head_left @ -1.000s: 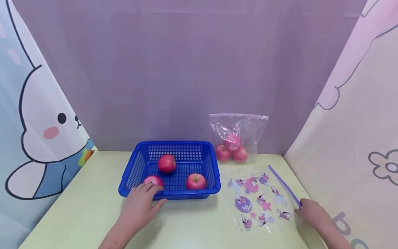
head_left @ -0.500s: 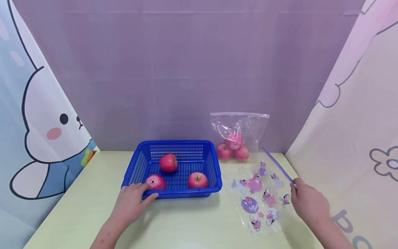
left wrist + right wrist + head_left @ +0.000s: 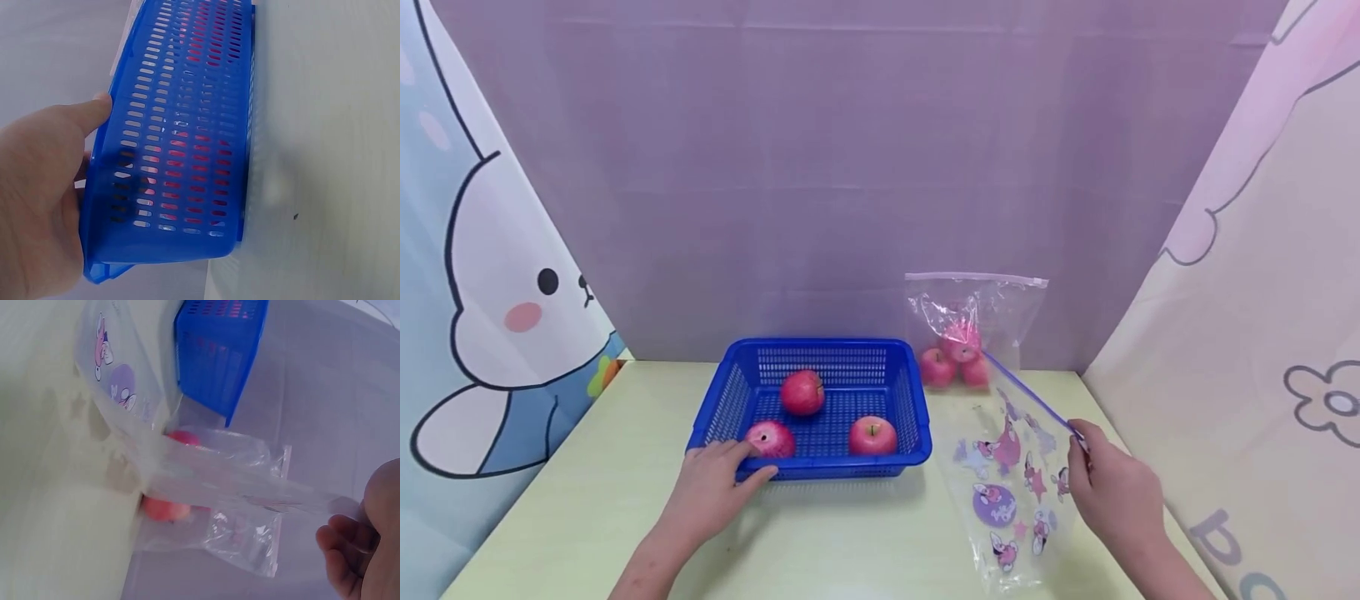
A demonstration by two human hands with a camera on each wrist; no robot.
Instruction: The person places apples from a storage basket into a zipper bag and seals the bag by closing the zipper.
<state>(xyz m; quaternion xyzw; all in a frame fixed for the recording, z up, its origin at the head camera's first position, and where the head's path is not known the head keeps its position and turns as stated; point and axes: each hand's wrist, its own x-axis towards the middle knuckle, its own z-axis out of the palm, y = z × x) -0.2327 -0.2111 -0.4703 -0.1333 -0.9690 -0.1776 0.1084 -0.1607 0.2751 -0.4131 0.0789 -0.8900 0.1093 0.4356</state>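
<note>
At the front left corner of the blue plastic basket (image 3: 827, 468), my left hand (image 3: 713, 487) grips the rim. Its thumb (image 3: 94, 112) lies at the rim's outer side, and its fingers reach over to the inside, partly hidden. Inside the basket lie three red apples; one apple (image 3: 771, 438) is close to my left fingertips, another apple (image 3: 802, 392) further back, and a third apple (image 3: 873, 436) to the right. My right hand (image 3: 1116, 487) pinches one end of the purple zip strip of a clear printed zip bag (image 3: 1000, 504), which hangs tilted with its lower part near the table.
Behind the printed bag, a clear zip bag (image 3: 1000, 304) holding several apples (image 3: 937, 368) stands against the grey-purple backdrop (image 3: 850, 167). Printed cloths hang at the left (image 3: 512, 275) and right (image 3: 1262, 333). The pale yellow table (image 3: 850, 542) extends in front of the basket.
My right hand has lifted the printed bag's zip strip off the table and moved it left, so the bag hangs more upright. My left hand has settled from above the apple onto the basket rim.
</note>
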